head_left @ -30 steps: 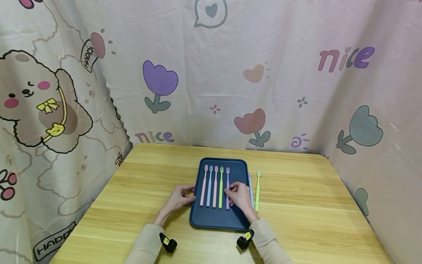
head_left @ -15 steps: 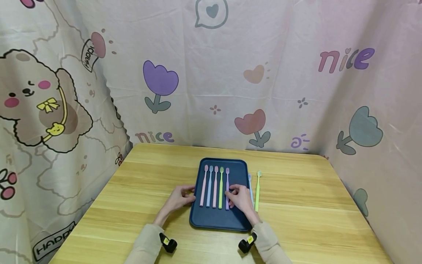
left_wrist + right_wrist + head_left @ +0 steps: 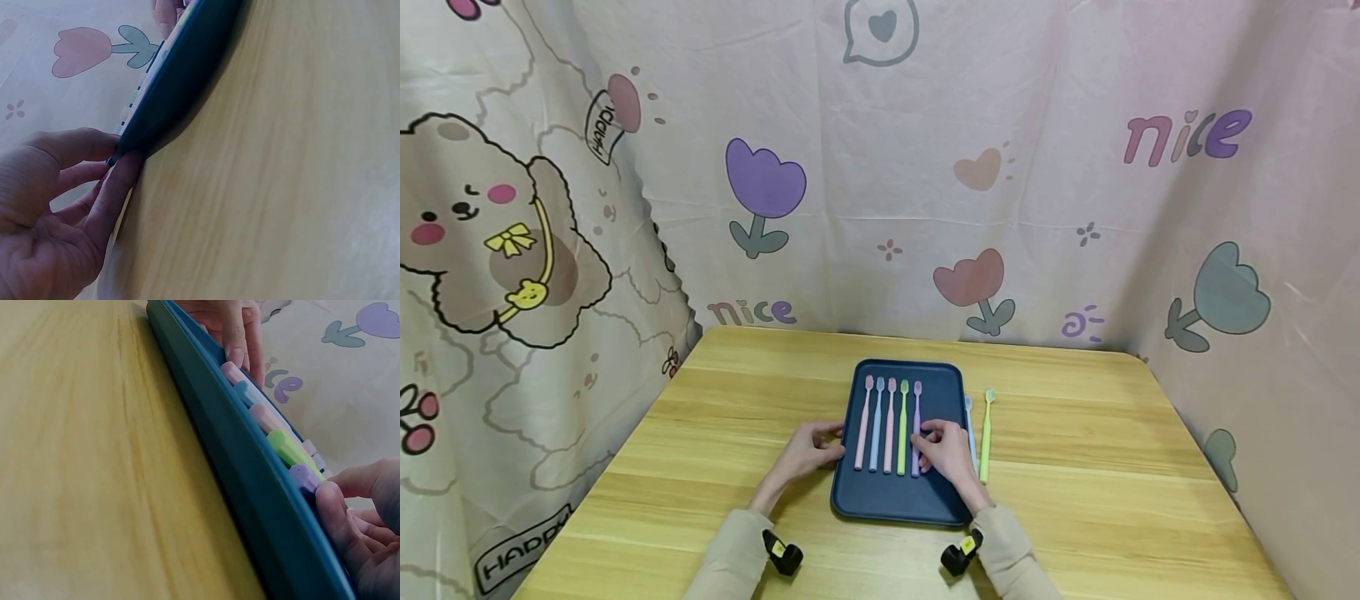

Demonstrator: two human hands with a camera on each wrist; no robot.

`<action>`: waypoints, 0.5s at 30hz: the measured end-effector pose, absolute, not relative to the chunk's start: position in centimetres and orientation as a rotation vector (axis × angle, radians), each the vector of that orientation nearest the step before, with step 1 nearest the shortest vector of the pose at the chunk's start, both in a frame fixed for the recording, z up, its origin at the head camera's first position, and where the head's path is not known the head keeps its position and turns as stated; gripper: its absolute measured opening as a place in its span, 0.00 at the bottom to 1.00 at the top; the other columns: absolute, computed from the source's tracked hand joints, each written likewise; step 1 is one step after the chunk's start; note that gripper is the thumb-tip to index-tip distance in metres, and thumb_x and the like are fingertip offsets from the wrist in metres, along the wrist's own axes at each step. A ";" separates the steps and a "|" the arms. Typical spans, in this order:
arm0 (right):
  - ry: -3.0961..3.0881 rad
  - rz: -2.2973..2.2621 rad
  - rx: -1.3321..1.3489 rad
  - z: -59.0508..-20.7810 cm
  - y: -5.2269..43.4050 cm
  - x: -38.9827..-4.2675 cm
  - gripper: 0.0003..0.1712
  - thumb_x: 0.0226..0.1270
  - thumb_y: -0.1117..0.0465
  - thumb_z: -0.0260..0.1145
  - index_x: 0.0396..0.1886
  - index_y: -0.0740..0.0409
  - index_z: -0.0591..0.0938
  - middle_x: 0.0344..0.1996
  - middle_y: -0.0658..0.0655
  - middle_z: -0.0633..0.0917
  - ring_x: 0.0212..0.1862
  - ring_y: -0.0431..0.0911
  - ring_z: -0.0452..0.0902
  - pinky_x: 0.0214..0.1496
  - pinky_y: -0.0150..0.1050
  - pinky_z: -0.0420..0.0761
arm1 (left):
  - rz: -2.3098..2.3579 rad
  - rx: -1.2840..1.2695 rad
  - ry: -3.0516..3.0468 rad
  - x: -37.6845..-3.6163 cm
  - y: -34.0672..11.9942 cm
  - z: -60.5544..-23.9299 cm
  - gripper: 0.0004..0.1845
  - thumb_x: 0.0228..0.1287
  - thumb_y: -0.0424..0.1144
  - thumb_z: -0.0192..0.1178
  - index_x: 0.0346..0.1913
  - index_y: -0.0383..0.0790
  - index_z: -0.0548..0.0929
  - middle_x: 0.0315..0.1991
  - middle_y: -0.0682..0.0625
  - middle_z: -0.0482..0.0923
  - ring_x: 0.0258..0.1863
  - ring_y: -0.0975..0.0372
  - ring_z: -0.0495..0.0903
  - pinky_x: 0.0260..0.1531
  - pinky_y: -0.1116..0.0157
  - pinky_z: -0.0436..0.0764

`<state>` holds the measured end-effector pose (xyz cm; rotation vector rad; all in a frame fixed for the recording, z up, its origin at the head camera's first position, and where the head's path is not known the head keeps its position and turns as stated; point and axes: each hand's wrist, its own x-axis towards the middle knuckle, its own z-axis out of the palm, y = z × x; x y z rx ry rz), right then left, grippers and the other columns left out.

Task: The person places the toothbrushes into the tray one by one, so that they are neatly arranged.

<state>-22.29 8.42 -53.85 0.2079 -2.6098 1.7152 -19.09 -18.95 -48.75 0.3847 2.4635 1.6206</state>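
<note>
- The tabletop [image 3: 1075,433], pale wood-grain with rounded far corners, carries a dark blue rectangular tray [image 3: 895,504] with a raised rim. The tray lies about midway between the tabletop's left and right edges, its long sides running toward the far edge.
- Left hand [image 3: 807,451]: the grip is closed on the tray's rim, on the side facing the tabletop's left edge; thumb and fingers pinch it.
- Right hand [image 3: 947,451]: the grip is closed on a slim purple toothbrush [image 3: 917,410]; thumb and index finger pinch the handle near its lower end. The toothbrush is inside the tray.
- Four more toothbrushes lie in the tray, ordered from the tabletop's left edge toward its right: a pink toothbrush [image 3: 862,429], a blue toothbrush [image 3: 876,429], a second pink toothbrush [image 3: 890,429] and a bright green toothbrush [image 3: 903,429]. The purple one comes next in the row. All bristle heads point toward the tabletop's far edge.
- Between the tray and the tabletop's right edge lie a light blue toothbrush [image 3: 972,429], partly hidden by the right hand, and a yellow-green toothbrush [image 3: 986,437].
</note>
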 end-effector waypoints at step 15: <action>-2.612 1.724 0.207 -53.9 8.4 -22.2 0.17 0.65 0.64 0.70 0.49 0.71 0.84 0.18 0.56 0.85 0.13 0.39 0.78 0.18 0.36 0.83 | 1.623 0.361 2.483 -21.0 -19.8 -52.8 0.28 0.63 0.30 0.66 0.65 0.23 0.74 0.55 0.27 0.80 0.34 0.59 0.85 0.31 0.66 0.88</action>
